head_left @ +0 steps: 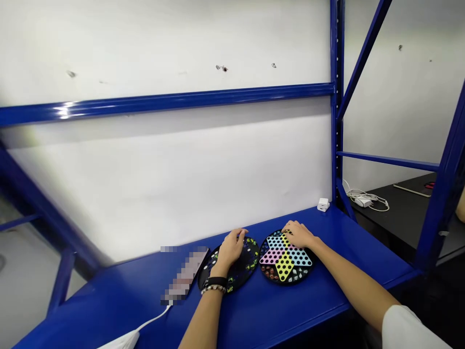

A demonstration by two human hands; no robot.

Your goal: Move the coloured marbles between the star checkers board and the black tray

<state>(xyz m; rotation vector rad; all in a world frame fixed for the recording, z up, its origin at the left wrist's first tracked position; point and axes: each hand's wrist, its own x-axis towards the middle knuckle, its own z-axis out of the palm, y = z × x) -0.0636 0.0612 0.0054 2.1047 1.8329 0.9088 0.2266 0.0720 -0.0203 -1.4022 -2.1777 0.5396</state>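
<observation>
A round black tray point(241, 271), with small coloured marbles around its rim, lies on the blue shelf. Over its far part is my left hand point(231, 247), thumb and fingers drawn together; anything between them is too small to see. A Chinese checkers board point(286, 258) lies just right of the tray. Its star has light blue, pink and yellow points with black holes, and marbles sit around the black rim. My right hand point(300, 235) is at the board's far right edge, fingers bent and close together over the far points. What those fingertips hold, if anything, is hidden.
A blurred-out flat phone-like device point(187, 274) lies left of the tray, with a white cable point(154, 318) running to a white block point(121, 341). A white charger point(323, 204) stands at the back right. Blue metal posts point(337, 145) frame the shelf point(283, 315).
</observation>
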